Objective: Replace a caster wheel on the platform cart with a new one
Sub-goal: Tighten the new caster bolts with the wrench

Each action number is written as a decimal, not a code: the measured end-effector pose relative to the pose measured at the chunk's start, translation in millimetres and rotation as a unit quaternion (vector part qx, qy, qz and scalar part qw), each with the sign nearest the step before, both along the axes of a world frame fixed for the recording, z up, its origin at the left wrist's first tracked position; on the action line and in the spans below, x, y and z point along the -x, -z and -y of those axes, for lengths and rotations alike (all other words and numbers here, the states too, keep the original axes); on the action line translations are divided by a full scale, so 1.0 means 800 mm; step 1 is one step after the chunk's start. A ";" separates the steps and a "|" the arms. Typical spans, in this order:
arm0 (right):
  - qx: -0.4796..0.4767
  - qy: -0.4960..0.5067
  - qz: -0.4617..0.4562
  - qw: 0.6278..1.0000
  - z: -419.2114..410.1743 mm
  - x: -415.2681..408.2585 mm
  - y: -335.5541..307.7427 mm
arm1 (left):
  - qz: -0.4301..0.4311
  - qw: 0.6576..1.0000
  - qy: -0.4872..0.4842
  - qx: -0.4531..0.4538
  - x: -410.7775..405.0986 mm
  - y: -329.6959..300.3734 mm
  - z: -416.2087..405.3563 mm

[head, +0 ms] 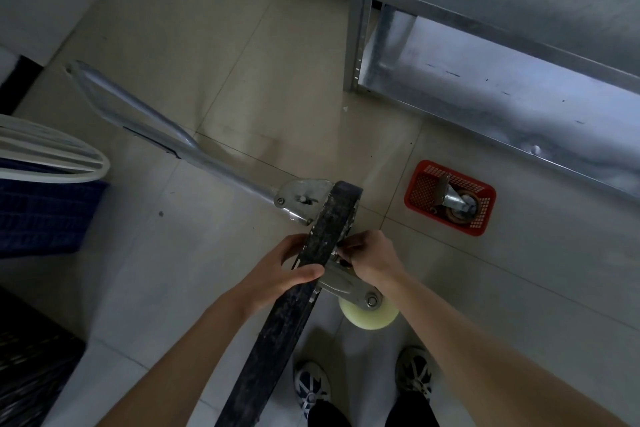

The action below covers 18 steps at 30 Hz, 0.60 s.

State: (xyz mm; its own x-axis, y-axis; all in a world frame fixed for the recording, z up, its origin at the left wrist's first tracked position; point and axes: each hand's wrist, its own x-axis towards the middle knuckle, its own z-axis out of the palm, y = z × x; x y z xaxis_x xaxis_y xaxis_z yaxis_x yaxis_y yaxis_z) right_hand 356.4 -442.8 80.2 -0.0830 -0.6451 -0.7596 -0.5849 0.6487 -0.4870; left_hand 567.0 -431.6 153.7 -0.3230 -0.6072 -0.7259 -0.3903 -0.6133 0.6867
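Nearest the camera, two shoes (pixel 363 388) are planted on the tiled floor (pixel 242 80), directly under the work. The platform cart (pixel 294 288) is stood on edge, its dark deck rim running up the middle of the view. The left hand (pixel 277 274) is wrapped over that rim, thumb on top, steadying it. The right hand (pixel 370 260) is curled at the caster bracket (pixel 341 282) on the underside, fingertips pinching something small there, probably a fastener, though it cannot be made out. The pale new wheel (pixel 369 317) hangs just below this bracket. Should the left grip slacken, the deck could be tipped onto the feet; a loosened nut could be dropped and lost on the tiles. Beyond, the folded handle (pixel 173 139) lies out to the left, and a red basket (pixel 450 198) holding the old caster (pixel 457 201) sits well apart to the right, near the metal shelving (pixel 502 87). Open floor is left ahead, bounded by shelving and a dark crate (pixel 41 211).
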 end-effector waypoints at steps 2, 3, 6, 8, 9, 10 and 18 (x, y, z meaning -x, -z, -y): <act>-0.006 -0.006 -0.001 1.000 0.001 0.000 0.000 | 0.002 1.000 0.004 0.001 0.001 0.000 0.000; -0.008 -0.008 0.001 1.000 0.002 0.000 -0.001 | 0.003 1.000 0.003 0.000 0.002 0.000 0.001; -0.020 0.006 0.008 1.000 0.005 0.001 -0.001 | 0.002 1.000 0.000 0.000 0.002 -0.001 0.002; -0.032 0.020 0.013 0.999 0.005 0.003 0.000 | 0.003 1.000 0.002 0.002 0.002 -0.001 0.002; -0.036 0.026 0.014 0.999 0.005 0.004 0.000 | 0.004 1.000 0.001 0.003 0.002 0.000 0.001; -0.037 0.030 0.015 0.999 0.005 0.004 0.001 | 0.006 1.000 0.000 0.003 0.001 0.000 0.001; -0.048 -0.004 0.038 0.998 0.011 0.002 -0.003 | 0.015 1.000 0.010 0.000 0.001 0.001 0.002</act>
